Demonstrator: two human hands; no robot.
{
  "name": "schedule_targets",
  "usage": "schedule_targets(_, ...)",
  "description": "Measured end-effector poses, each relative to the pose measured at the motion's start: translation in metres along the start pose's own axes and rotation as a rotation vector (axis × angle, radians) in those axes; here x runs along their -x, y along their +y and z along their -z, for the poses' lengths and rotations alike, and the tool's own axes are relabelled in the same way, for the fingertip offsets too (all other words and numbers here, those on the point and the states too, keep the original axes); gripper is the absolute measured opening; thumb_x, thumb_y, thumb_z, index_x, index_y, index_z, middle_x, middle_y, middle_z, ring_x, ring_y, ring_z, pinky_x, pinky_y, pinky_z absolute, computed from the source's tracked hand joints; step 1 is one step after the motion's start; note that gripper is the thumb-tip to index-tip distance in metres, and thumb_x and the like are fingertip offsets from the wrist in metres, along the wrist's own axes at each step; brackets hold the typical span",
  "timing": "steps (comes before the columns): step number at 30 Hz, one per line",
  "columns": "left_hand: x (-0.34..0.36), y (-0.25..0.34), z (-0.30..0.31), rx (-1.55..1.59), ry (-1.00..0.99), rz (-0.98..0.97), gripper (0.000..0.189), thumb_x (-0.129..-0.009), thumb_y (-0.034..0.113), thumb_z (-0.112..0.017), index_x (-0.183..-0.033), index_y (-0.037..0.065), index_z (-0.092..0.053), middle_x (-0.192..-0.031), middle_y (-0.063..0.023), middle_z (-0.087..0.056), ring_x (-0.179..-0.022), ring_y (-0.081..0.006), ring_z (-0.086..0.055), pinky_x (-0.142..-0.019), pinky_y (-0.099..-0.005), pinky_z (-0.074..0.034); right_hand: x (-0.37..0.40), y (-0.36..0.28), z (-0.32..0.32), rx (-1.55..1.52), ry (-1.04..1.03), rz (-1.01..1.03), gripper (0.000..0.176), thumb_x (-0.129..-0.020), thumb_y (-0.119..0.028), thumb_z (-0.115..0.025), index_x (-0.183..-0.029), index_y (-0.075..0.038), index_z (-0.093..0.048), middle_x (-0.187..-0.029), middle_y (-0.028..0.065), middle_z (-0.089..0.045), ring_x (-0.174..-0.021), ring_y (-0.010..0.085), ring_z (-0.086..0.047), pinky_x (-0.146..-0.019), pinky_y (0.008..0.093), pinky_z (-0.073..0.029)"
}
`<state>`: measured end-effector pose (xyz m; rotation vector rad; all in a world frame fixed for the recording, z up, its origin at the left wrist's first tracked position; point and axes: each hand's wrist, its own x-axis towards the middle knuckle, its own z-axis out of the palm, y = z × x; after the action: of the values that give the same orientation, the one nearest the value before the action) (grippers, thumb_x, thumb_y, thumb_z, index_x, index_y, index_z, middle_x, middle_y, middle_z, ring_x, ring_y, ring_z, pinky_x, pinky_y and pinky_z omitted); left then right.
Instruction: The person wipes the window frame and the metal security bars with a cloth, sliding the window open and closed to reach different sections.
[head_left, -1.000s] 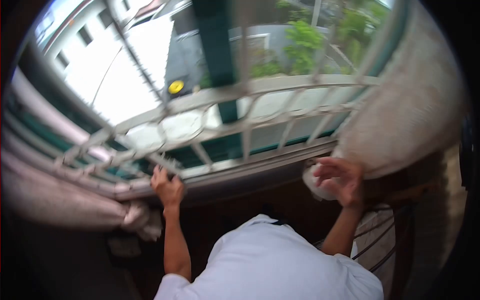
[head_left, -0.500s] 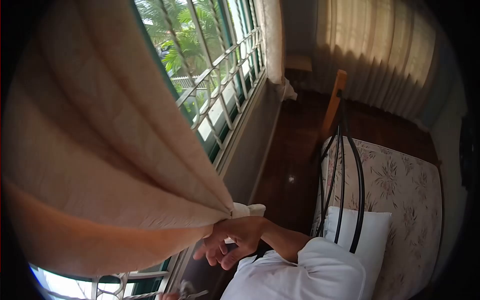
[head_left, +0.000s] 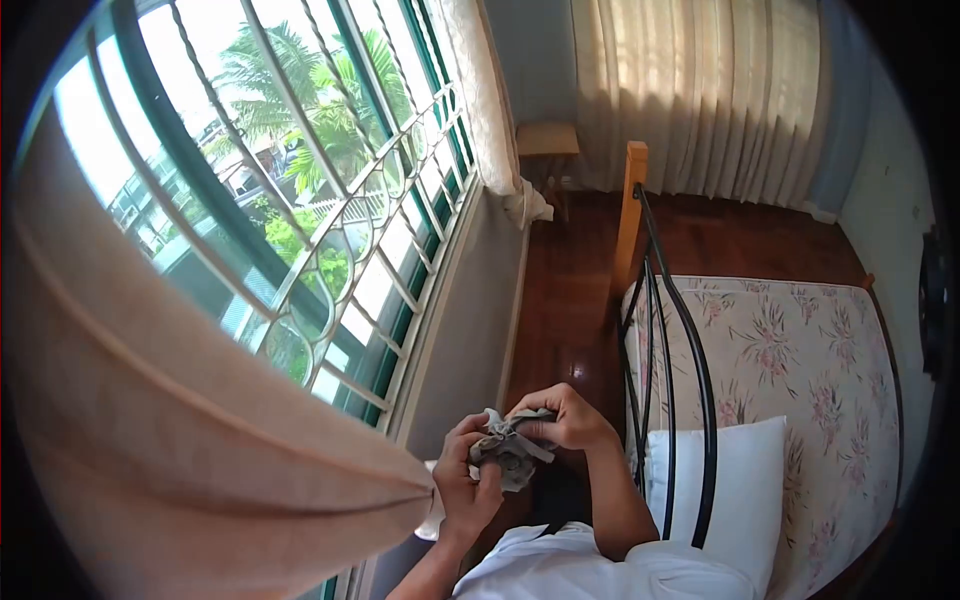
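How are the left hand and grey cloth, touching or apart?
Touching: the head view shows the left hand gripping the grey cloth by its edge.

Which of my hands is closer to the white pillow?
Right. Your right hand is on the side toward the pillow; your left hand is farther off, near the gathered curtain.

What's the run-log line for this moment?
left hand: holds grey cloth | right hand: holds same cloth | near curtain: gathered | pillow: on mattress
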<state>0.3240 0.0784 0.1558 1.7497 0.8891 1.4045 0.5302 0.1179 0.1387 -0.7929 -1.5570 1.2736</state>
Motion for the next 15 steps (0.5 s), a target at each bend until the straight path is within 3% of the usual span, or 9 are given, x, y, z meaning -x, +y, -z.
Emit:
schedule_targets(3, -0.018, -0.037, -0.022, -0.033, 0.002, 0.219, 0.041, -0.082, -0.002, -0.061, -0.122, -0.002, -0.050, -0.139, -0.0176, -0.049, -0.124, -0.0209, -0.050, -0.104, -0.0336, -0.042, -0.039, 0.026, 0.031, -0.029, 0.068, -0.074, 0.013, -0.086, -0.003, -0.073, -0.098, 0.003, -0.073, -0.085, 0.0038, -0.072, -0.080, 0.0079, -0.063, -0.074, 0.0244, -0.051)
schedule_targets(6, -0.062, -0.083, -0.051, 0.070, 0.091, 0.228, 0.045, -0.081, -0.005, -0.061, -0.124, 0.000, -0.048, -0.131, -0.0130, -0.055, -0.120, -0.0190, -0.053, -0.102, -0.0324, -0.044, -0.092, 0.055, 0.071, -0.099, 0.094, -0.062, 0.010, -0.088, -0.004, -0.073, -0.095, 0.002, -0.073, -0.084, 0.0027, -0.072, -0.078, 0.0067, -0.062, -0.072, 0.0235, -0.050)
schedule_targets(7, -0.078, -0.105, -0.054, 0.107, 0.073, 0.357, 0.043, -0.082, -0.008, -0.059, -0.122, 0.002, -0.048, -0.118, -0.0072, -0.059, -0.109, -0.0149, -0.057, -0.094, -0.0284, -0.046, -0.113, 0.063, 0.090, -0.121, 0.090, -0.029, 0.010, -0.087, -0.004, -0.074, -0.095, 0.002, -0.073, -0.083, 0.0024, -0.071, -0.078, 0.0064, -0.062, -0.072, 0.0234, -0.050)
schedule_targets(10, -0.134, -0.155, -0.067, 0.056, 0.172, 0.395, 0.033, -0.082, -0.010, -0.057, -0.114, -0.002, -0.054, -0.107, -0.0091, -0.065, -0.102, -0.0135, -0.061, -0.091, -0.0253, -0.046, -0.169, 0.083, 0.141, -0.151, 0.076, 0.014, 0.010, -0.088, -0.005, -0.073, -0.095, 0.002, -0.073, -0.079, 0.0006, -0.069, -0.076, 0.0056, -0.060, -0.069, 0.0232, -0.048)
schedule_targets(11, -0.155, -0.165, -0.072, -0.061, 0.228, 0.330, 0.027, -0.082, -0.011, -0.052, -0.108, -0.003, -0.057, -0.095, -0.0054, -0.065, -0.091, -0.0096, -0.059, -0.080, -0.0230, -0.047, -0.185, 0.090, 0.159, -0.134, 0.115, -0.038, 0.010, -0.089, -0.006, -0.072, -0.094, 0.002, -0.072, -0.079, -0.0002, -0.069, -0.074, 0.0046, -0.059, -0.066, 0.0225, -0.047)
schedule_targets(15, -0.225, -0.197, -0.072, -0.118, 0.254, 0.448, 0.023, -0.082, -0.010, -0.050, -0.101, -0.003, -0.060, -0.086, -0.0029, -0.063, -0.083, -0.0072, -0.055, -0.072, -0.0221, -0.045, -0.249, 0.114, 0.226, -0.119, 0.214, -0.133, 0.012, -0.094, -0.011, -0.067, -0.091, 0.000, -0.071, -0.074, -0.0050, -0.062, -0.068, 0.0020, -0.051, -0.060, 0.0218, -0.041)
